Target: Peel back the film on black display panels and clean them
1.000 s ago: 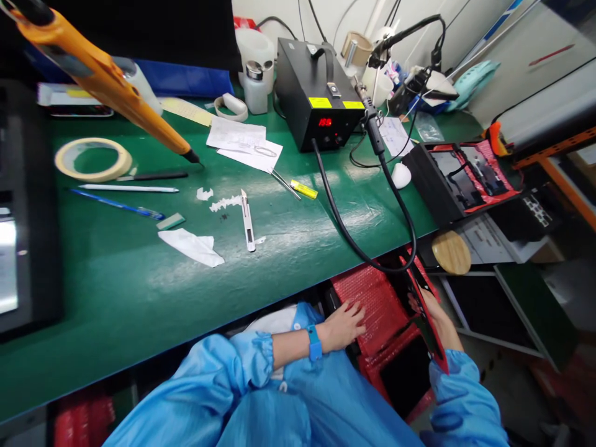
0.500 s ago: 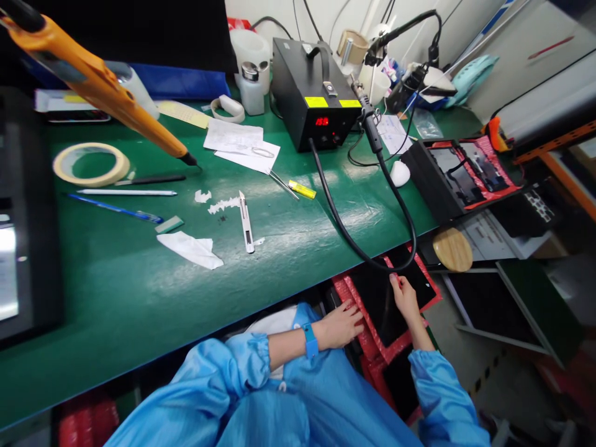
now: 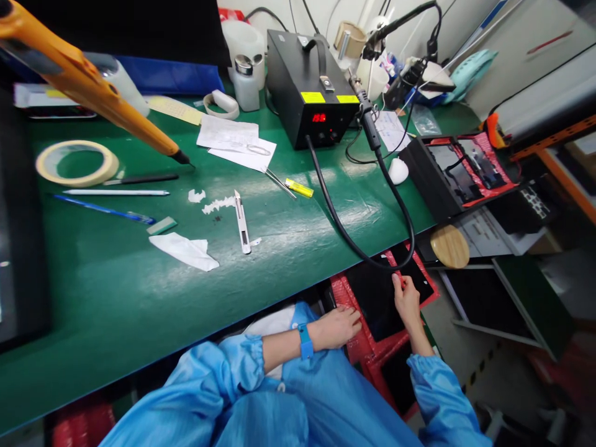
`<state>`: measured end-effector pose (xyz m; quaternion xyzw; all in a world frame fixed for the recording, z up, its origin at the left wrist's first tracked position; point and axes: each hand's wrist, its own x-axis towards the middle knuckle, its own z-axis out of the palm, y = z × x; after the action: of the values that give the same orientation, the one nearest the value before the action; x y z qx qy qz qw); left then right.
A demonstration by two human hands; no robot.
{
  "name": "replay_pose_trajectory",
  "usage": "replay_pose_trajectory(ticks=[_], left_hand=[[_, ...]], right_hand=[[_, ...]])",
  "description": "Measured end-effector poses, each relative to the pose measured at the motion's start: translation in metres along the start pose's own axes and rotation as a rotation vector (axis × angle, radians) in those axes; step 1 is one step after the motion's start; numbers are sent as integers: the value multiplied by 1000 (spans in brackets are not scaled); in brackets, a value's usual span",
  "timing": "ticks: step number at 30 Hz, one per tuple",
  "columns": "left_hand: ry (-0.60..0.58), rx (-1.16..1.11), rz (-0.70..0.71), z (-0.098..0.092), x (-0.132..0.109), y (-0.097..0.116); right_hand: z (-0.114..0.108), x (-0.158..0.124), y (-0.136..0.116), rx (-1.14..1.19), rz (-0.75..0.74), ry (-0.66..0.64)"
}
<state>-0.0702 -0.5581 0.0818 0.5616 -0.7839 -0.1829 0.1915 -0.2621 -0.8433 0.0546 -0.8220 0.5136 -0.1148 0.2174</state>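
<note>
My left hand (image 3: pixel 336 327), with a blue band at the wrist, rests its fingers on red bubble wrap (image 3: pixel 343 292) below the table's front edge. The wrap surrounds a dark flat panel (image 3: pixel 375 301). Further right, my right hand (image 3: pixel 408 303) has its thumb and fingers pinched together over the panel, beside a narrow red strip. Whatever lies between those fingertips is too small to make out. Another dark panel (image 3: pixel 399 380) in red wrap shows lower down, between my forearms.
On the green table (image 3: pixel 153 298) are a cutter (image 3: pixel 242 223), white cloth (image 3: pixel 184 251), tape roll (image 3: pixel 78 163), and black station (image 3: pixel 310 93) whose hose (image 3: pixel 338 223) loops over the front edge. An orange tool (image 3: pixel 93 87) hangs at upper left. A black box (image 3: pixel 431 177) stands right.
The view has shifted slightly, so the table items appear further left. My left fingers have drawn closer together on the wrap. My right hand remains pinched near the same spot over the panel.
</note>
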Motion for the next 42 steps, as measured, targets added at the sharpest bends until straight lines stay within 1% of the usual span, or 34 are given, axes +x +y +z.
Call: replay_pose_trajectory(ticks=[2,4,9,11,12,14,18,20,22,27,30,32,34,36,38,40,42], left_hand=[[-3,1,2,0,-1,1],[1,3,6,1,-2,1],[30,9,9,7,-1,-1],[42,13,1,10,0,-2],[47,14,-5,12,0,-2],[54,13,-20,14,0,-1],[56,-16,-44,17,0,-1],[54,-48,-49,18,-1,-2],[51,-96,-58,17,-1,-4],[46,-326,-117,16,-4,-3],[91,-537,-208,18,-7,1],[145,-689,-325,23,-8,3],[215,-838,-503,30,-7,1],[272,-986,-711,39,-3,-3],[285,-1144,-879,47,0,-7],[247,-1301,-963,52,1,-10],[184,-1431,-981,54,2,-10]], right_hand=[[-10,11,5,14,15,-2],[-26,28,10,18,45,19],[-77,83,19,-16,122,142],[-89,101,20,-25,126,178],[-91,109,19,-26,123,189],[-88,121,17,-23,107,193],[-61,130,11,4,48,148],[-47,128,8,8,25,133],[-36,123,7,-6,23,145],[-25,109,6,-56,29,248],[-21,98,6,-61,-2,303],[-18,84,6,-48,-39,305],[-12,64,5,-23,-92,247],[-3,40,5,7,-148,133],[6,16,5,37,-185,10],[14,-2,6,64,-187,-77],[18,-14,7,87,-158,-124]])
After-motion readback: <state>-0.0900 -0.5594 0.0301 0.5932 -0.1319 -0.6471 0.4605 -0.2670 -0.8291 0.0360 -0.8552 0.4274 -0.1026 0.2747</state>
